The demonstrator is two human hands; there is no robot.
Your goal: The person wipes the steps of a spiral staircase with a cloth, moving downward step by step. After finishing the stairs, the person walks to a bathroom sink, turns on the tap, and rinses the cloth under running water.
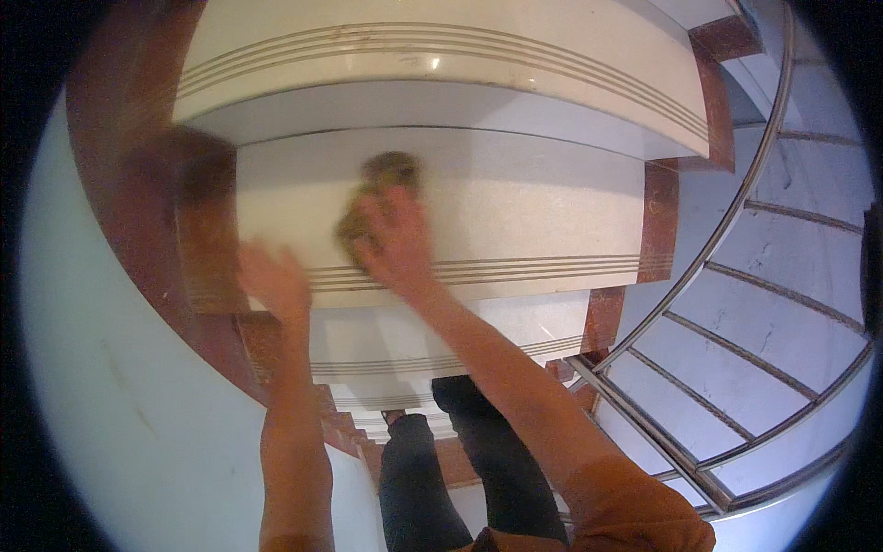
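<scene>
A crumpled greenish-brown cloth [352, 224], blurred by motion, lies under my right hand [397, 238] on a cream stair tread [538, 200]. The fingers of that hand press over the cloth, left of the tread's middle. To its left, my left hand [276, 279] is at the tread's front left edge, near the grooved lines, with nothing seen in it. It is blurred too, and whether its palm rests on the stone cannot be told.
Another tread [441, 58] with grooves and dark marks rises ahead. Reddish-brown stone [207, 228] borders the steps beside a pale wall [124, 359] on the left. A metal railing [741, 200] curves along the right. Lower steps [448, 328] descend towards my legs.
</scene>
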